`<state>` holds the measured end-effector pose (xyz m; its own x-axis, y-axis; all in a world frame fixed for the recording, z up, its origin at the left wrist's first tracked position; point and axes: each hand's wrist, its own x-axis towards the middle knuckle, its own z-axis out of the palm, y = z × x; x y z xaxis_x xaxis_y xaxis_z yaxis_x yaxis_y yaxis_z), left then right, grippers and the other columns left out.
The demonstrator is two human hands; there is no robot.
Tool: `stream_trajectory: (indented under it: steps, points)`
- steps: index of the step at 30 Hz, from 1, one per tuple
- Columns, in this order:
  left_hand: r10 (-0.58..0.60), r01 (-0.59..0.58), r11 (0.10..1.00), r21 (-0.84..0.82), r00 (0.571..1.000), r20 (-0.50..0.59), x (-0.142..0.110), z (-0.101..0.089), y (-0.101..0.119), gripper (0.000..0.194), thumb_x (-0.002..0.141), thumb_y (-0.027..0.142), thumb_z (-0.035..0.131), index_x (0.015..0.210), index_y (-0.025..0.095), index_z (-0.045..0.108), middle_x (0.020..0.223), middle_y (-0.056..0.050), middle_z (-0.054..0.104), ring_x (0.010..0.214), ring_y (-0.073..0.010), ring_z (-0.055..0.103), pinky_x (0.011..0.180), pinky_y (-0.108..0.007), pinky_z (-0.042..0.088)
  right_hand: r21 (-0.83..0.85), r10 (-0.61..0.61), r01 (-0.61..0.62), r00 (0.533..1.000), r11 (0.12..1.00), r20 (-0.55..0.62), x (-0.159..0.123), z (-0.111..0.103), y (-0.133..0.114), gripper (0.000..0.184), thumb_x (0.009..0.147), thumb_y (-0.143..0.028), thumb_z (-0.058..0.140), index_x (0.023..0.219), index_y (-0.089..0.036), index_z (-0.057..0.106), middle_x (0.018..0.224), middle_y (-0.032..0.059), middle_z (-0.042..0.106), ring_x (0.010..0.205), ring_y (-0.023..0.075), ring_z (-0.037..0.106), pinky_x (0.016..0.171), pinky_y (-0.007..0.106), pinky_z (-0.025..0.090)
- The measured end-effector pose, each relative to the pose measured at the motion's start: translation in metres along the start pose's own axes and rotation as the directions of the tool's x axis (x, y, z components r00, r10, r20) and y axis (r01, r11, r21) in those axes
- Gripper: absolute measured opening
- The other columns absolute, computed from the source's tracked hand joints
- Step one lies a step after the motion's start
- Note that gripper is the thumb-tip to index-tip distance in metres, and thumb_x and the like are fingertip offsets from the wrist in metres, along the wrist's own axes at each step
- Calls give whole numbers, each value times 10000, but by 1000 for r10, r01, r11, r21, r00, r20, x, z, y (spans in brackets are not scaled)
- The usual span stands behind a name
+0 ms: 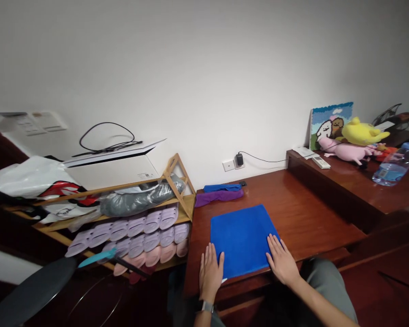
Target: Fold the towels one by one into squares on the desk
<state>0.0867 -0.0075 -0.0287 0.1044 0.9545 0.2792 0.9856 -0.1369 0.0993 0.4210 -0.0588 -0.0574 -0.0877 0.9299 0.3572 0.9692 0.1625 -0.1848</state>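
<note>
A flat blue cloth lies spread out on the brown wooden desk. At its near left corner rests my left hand, fingers stretched out and holding nothing. My right hand lies flat at the cloth's right edge, its fingertips on the fabric. A small white tag pokes out from the cloth's near edge, close to my left thumb. Behind the cloth, near the wall, are a folded purple cloth and a folded blue cloth.
Left of the desk stands a wooden rack with several lilac slippers and a white box. The raised shelf on the right holds a plastic bottle, plush toys and a remote. A plugged charger trails a cable.
</note>
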Motion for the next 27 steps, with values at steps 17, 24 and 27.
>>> stream_trajectory:
  steps: [17, 24, 27]
  points:
    - [-3, 5, 995, -99, 1000, 22, 5, 12, -17, 649, 1067, 466, 290, 1615, 124, 357, 1642, -153, 418, 1539, -277, 370, 1258, -532, 338, 21, -42, 43, 997, 999, -64, 3, 4, 10, 678, 1091, -502, 313, 1668, -164, 203, 1677, 103, 334, 1539, 264, 359, 1258, 469, 322]
    - [186, -189, 967, -171, 982, -34, 16, -22, 85, 601, 1093, 399, 230, 1643, 168, 292, 1684, -106, 364, 1573, -238, 298, 1281, -497, 311, -17, -50, 49, 996, 999, -73, 2, 2, 9, 660, 1084, -479, 336, 1645, -133, 297, 1667, 119, 356, 1538, 265, 362, 1250, 457, 336]
    - [415, -399, 888, -231, 910, 23, 11, -24, 157, 607, 1090, 406, 257, 1667, 227, 206, 1711, -49, 309, 1587, -204, 259, 1297, -457, 289, -44, -84, 82, 995, 996, -48, 0, 2, 13, 638, 1077, -435, 334, 1627, -111, 339, 1664, 125, 365, 1542, 262, 352, 1248, 455, 338]
